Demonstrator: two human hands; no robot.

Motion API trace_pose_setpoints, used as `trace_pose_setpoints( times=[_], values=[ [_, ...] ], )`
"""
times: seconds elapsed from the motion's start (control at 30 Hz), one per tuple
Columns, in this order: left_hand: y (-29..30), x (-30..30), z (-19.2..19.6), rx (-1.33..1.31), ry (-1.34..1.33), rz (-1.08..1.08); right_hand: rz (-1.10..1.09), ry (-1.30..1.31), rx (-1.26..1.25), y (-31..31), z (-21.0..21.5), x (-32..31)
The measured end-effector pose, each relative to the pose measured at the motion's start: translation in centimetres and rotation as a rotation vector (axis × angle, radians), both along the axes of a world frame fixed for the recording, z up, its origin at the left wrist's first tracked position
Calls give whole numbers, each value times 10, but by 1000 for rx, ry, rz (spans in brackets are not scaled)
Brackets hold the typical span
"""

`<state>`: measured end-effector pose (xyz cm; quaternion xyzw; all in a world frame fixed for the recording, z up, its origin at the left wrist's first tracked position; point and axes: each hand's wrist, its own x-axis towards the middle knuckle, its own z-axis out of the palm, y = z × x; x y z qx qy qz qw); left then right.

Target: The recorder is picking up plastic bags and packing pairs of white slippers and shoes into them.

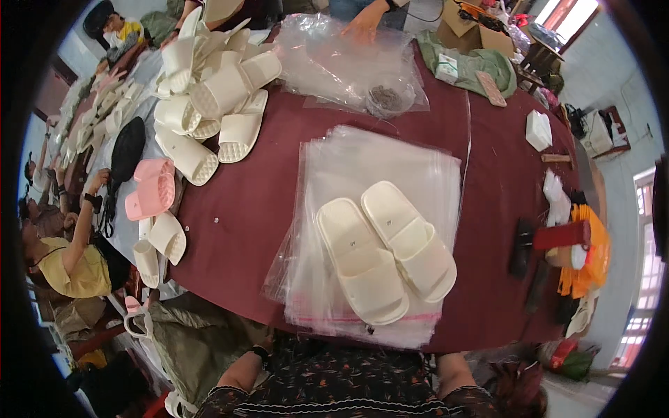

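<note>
A pair of cream slide slippers lies on a stack of clear plastic bags (320, 167), toes toward me. The left slipper (354, 240) and the right slipper (391, 212) rest side by side, tilted a little. Both my forearms come in at the lower edge, close to the table's front edge. My left wrist wears a dark band. Neither of my hands shows; they are hidden below the table's edge, so what they touch cannot be seen.
A heap of cream slippers (223, 87) fills the table's far left, with pink slippers (155, 188) nearer. Across the dark red table (244, 237), another person's hand (366, 24) touches plastic sheets beside a small bowl (387, 101). A red box-like item (561, 235) and orange bags (592, 244) lie right.
</note>
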<state>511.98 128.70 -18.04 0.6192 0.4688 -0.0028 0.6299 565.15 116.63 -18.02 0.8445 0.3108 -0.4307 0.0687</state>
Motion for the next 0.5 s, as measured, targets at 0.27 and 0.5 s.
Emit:
trace_pose_setpoints(
  times=[0.27, 0.5],
  values=[
    [-30, -4, 26, 126, -55, 196, 138, -44, 273, 10, -28, 8],
    [-54, -14, 48, 268, -143, 420, 344, -119, 551, 0, -43, -7]
  ],
)
